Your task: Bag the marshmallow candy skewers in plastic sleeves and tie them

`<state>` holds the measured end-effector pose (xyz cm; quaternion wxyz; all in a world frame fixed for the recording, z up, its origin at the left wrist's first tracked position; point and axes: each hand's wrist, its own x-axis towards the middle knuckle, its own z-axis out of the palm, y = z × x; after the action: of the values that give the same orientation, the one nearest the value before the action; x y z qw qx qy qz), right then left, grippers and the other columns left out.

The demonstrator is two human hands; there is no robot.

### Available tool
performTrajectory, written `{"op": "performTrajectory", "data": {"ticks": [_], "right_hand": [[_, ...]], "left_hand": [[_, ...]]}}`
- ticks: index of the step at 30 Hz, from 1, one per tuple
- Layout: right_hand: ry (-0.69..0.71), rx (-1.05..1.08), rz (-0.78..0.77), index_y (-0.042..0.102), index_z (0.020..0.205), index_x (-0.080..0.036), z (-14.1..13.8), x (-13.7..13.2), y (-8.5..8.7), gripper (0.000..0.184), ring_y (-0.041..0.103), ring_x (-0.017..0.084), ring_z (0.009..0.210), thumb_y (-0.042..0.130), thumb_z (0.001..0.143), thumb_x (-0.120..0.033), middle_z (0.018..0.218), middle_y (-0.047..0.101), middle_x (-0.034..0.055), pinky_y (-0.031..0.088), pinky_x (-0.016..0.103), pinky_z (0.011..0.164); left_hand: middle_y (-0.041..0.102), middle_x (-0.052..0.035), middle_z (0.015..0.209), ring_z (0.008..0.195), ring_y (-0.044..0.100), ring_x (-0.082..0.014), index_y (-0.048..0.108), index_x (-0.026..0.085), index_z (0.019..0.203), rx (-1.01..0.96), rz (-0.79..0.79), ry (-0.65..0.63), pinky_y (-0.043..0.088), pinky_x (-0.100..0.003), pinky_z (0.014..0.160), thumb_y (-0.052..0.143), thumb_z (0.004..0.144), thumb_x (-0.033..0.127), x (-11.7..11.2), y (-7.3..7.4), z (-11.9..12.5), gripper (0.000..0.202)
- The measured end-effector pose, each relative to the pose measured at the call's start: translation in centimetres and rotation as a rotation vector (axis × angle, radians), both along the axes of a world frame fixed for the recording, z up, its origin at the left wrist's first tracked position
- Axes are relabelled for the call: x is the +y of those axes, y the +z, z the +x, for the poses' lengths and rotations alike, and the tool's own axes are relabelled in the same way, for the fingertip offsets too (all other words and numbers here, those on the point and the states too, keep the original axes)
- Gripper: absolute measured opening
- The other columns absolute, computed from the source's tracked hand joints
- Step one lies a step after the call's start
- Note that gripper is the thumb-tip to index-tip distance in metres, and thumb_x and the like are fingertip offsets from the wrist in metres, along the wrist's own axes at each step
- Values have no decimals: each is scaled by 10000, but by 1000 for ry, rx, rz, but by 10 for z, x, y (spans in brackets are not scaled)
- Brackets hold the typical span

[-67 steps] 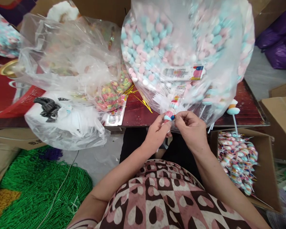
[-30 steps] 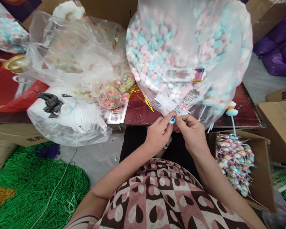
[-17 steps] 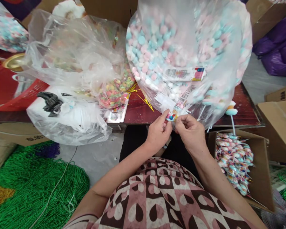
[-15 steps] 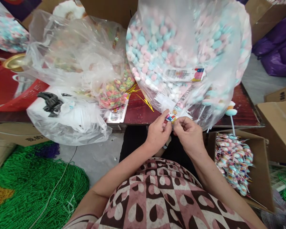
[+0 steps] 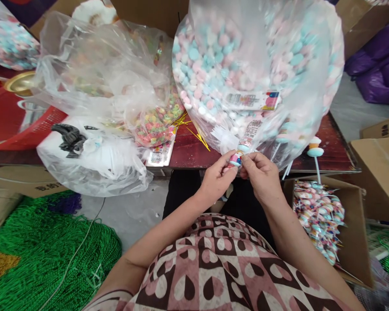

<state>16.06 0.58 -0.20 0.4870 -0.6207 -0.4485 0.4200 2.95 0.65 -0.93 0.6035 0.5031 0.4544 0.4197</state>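
Between my hands is a small printed wrapper (image 5: 236, 159), clear with red, blue and yellow patches and a barcode at its far end. Rounded pale shapes like a marshmallow pop bulge inside it. My left hand (image 5: 218, 176) pinches its near left side with thumb and forefinger. On the right, my right hand (image 5: 262, 175) is closed on the same wrapper, its fingertips partly hidden. Just beyond lies a big clear bag of pink, blue and white marshmallows (image 5: 210, 65), with a flat printed wrapper (image 5: 251, 100) on it. White paper sticks (image 5: 222, 136) lie at its near edge.
A marshmallow pop (image 5: 315, 151) stands at the table's right edge, above a cardboard box (image 5: 352, 242) of wrapped pops. Yellow twist ties (image 5: 201, 140), a bag of gummy rings (image 5: 152, 127) and a white plastic bag (image 5: 116, 172) lie left. Green cords (image 5: 61, 246) cover the floor.
Both hands have shifted slightly right. The wrapper has turned more upright, its barcode end now facing up, and it looks fuller and rounder. The right fingers have moved further along its side.
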Motion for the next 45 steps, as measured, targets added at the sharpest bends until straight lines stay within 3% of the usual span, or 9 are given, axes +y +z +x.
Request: {"op": "performTrajectory", "data": {"ticks": [6,10,14,20,27,31,35,40,45], "right_hand": [[56,-376,162,571,720,-198,-7,-9,6,204,500,112,505,574,860,-346,543,552,-33,383,240,500],[53,-177,134,570,769,-201,-11,-10,10,206,517,106,505,573,878,-377,594,580,-28,421,236,501],[70,21,83,608,920,-203,-10,-13,13,211,561,99,552,578,890,-409,714,626,-17,457,223,516],[326,-118,24,650,1002,-190,-19,-25,4,287,649,164,714,564,887,-439,843,699,46,521,294,655],[271,-283,86,667,931,-188,-30,-24,-4,192,606,164,684,585,856,-344,804,694,43,477,291,660],[326,-150,18,670,907,-185,-26,-28,-2,233,539,134,582,543,892,-380,661,641,4,418,258,574],[358,-29,-53,681,937,-177,-22,-32,-1,266,522,122,550,571,887,-414,585,600,-20,406,247,564],[327,36,-70,710,959,-168,-23,-33,-2,293,496,111,516,582,881,-420,539,575,-31,394,238,539],[277,38,-50,723,986,-170,-23,-34,-2,291,475,104,494,599,873,-409,515,550,-43,376,237,525]], "left_hand": [[512,62,598,500,422,-58,583,166,1307,-37,-81,106,369,-195,513,538,852,247,1,-7,4,465],[633,25,763,567,511,-63,638,198,1224,-220,-133,132,422,-208,564,624,808,233,3,-6,4,417],[698,-4,909,821,632,-105,681,205,1071,-602,-235,210,465,-248,815,709,757,219,10,7,1,316],[709,-4,899,883,675,-126,652,194,987,-747,-297,274,453,-291,922,737,747,192,15,25,-5,254],[713,-14,887,878,693,-147,599,189,1012,-769,-295,246,491,-289,856,743,749,243,10,21,-5,304],[697,-2,858,809,678,-129,564,212,1014,-602,-110,228,498,-254,761,725,785,335,12,14,-9,305],[669,0,877,779,639,-103,575,214,969,-188,268,287,489,-233,734,635,866,358,17,9,-22,187],[688,-37,940,881,640,-134,618,202,1004,319,685,306,495,-270,827,566,913,297,24,10,-37,142],[700,-60,951,893,642,-158,634,185,998,510,787,322,486,-288,834,579,900,260,27,10,-41,135]]}}
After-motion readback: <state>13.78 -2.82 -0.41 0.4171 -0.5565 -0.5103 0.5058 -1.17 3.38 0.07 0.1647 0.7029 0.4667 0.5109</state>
